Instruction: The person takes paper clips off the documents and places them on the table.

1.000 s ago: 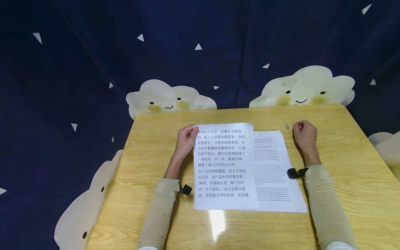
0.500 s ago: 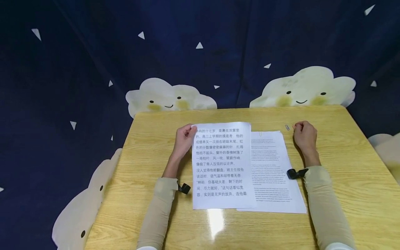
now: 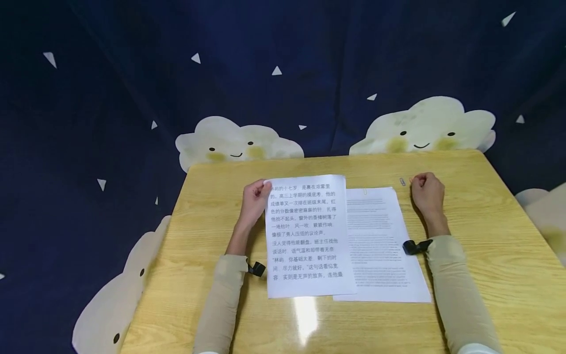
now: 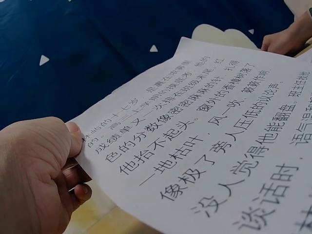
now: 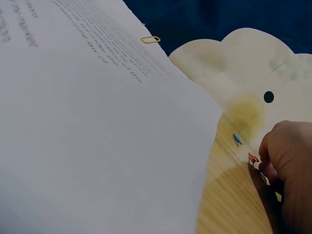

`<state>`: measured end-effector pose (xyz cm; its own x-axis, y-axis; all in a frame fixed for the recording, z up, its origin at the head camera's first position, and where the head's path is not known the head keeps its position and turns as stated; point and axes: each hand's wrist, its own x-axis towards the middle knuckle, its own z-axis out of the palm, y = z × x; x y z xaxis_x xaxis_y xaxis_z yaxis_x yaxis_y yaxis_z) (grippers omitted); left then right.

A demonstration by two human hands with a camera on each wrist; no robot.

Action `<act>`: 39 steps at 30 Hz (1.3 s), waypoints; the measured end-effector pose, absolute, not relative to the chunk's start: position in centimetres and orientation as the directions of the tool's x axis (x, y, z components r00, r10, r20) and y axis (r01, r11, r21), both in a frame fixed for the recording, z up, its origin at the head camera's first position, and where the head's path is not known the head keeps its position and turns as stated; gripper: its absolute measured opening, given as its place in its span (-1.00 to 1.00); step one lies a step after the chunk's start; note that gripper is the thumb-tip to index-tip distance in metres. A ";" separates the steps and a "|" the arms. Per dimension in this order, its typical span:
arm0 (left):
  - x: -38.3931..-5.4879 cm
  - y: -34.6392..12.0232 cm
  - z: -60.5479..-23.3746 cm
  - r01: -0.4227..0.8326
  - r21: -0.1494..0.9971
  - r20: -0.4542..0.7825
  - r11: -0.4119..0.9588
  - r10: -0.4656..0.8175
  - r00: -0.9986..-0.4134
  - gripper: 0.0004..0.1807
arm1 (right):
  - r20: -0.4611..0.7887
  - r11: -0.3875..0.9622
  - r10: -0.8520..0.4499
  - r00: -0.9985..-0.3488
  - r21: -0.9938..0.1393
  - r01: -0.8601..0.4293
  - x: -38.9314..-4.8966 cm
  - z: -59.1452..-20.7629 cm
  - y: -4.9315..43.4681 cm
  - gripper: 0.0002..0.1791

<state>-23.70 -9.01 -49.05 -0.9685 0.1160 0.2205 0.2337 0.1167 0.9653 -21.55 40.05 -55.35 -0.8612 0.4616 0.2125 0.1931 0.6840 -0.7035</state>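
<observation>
My left hand [image 3: 254, 199] pinches the upper left corner of a printed paper sheet [image 3: 305, 236] with large Chinese text. In the left wrist view the thumb lies on the sheet's face, and that corner is lifted. My right hand [image 3: 429, 194] is at the far right of the table, fingers curled. At its fingertips in the right wrist view is a red paper clip [image 5: 253, 158]; I cannot tell whether they grip it. A blue paper clip [image 5: 237, 140] lies just left of it. Under the hand shows something small and yellowish.
Partly under the Chinese sheet lies a finely printed paper [image 3: 376, 246], with a yellow paper clip [image 3: 365, 191] on its top edge. The wooden table [image 3: 199, 216] meets a dark blue curtain [image 3: 243, 73] with cloud shapes behind.
The Chinese sheet in my left hand has slid left, baring more of the finely printed paper. The red paper clip, hidden at first, now shows beside my right fingertips.
</observation>
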 end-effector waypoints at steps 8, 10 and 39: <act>-23.8 -9.5 -49.2 0.200 0.972 0.184 0.122 0.135 -0.974 -0.72 | 0.237 0.694 0.454 -0.859 -0.699 0.174 -21.3 -55.4 40.1 -0.63; -23.7 -9.6 -49.2 0.199 0.973 0.182 0.117 0.140 -0.973 -0.72 | 0.234 0.693 0.452 -0.861 -0.700 0.173 -21.3 -55.3 40.0 -0.64; -24.2 -11.8 -49.5 0.206 0.965 0.193 0.164 0.095 -0.977 -0.73 | 0.194 0.643 0.490 -0.850 -0.739 0.201 -21.2 -55.0 39.7 -0.60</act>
